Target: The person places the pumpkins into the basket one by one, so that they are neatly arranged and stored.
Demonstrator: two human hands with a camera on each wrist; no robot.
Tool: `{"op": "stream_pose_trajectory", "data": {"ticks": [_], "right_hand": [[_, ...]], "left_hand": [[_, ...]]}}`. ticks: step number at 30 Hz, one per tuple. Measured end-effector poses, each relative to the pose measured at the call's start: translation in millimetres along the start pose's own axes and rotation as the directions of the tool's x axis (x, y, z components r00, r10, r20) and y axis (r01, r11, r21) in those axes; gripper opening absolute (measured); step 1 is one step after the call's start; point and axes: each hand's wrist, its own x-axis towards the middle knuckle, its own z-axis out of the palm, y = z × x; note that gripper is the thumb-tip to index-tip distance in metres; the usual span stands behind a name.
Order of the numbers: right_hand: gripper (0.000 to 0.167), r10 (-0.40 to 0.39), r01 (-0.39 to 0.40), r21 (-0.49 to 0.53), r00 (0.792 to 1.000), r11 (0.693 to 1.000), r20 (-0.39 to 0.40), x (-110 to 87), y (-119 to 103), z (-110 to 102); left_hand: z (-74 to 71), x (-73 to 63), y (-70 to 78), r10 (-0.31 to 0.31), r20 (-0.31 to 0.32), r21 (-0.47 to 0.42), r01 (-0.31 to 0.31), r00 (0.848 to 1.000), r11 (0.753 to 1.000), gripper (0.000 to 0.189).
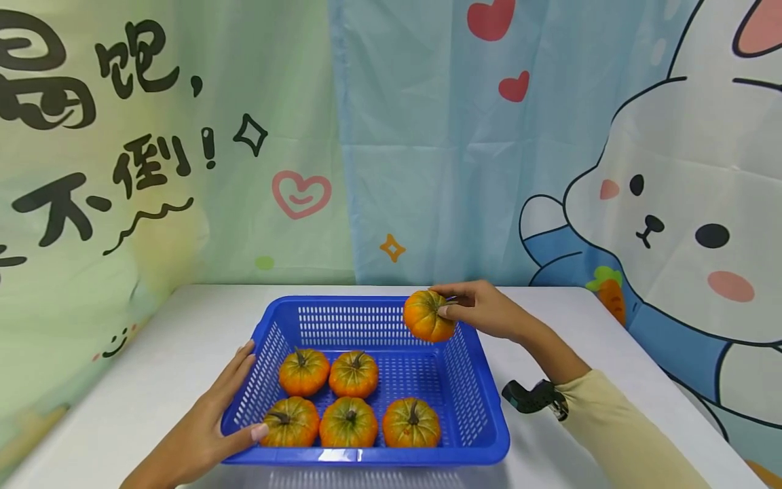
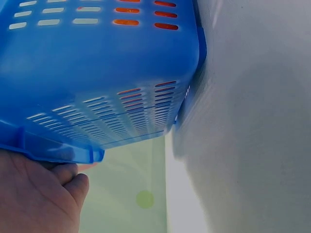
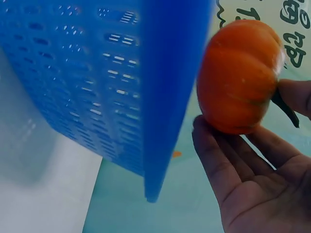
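My right hand [image 1: 485, 309] holds a small orange pumpkin [image 1: 427, 318] over the right back corner of a blue plastic basket [image 1: 387, 456]. In the right wrist view, the thumb is by the stem of the pumpkin [image 3: 240, 77] and the fingertips touch its other side. My left hand [image 1: 214, 421] holds the basket's left front corner, thumb over the rim and fingers along the left side. Part of that hand [image 2: 39, 194] shows beneath the rim in the left wrist view. Several more pumpkins [image 1: 348, 422] sit in the basket, in two rows towards its left and front.
The basket stands on a white table [image 1: 183, 339]. Behind hangs a printed cloth [image 1: 403, 136] with hearts, lettering and a rabbit. A black device [image 1: 531, 396] is strapped at the right wrist, near the basket's right side.
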Motion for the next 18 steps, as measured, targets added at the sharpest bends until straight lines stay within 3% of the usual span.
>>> {"op": "stream_pose_trajectory", "data": {"ticks": [12, 18], "right_hand": [[0.051, 0.06, -0.061, 0.004, 0.994, 0.998, 0.087, 6.4, -2.2, 7.0], [0.05, 0.026, -0.032, 0.04, 0.991, 0.999, 0.132, 8.7, -12.0, 0.4]], "left_hand": [[0.0, 0.0, -0.5, 0.013, -0.005, 0.004, -0.013, 1.0, 1.0, 0.09], [-0.1, -0.5, -0.2, 0.023, -0.013, 0.013, -0.023, 1.0, 1.0, 0.089]]}}
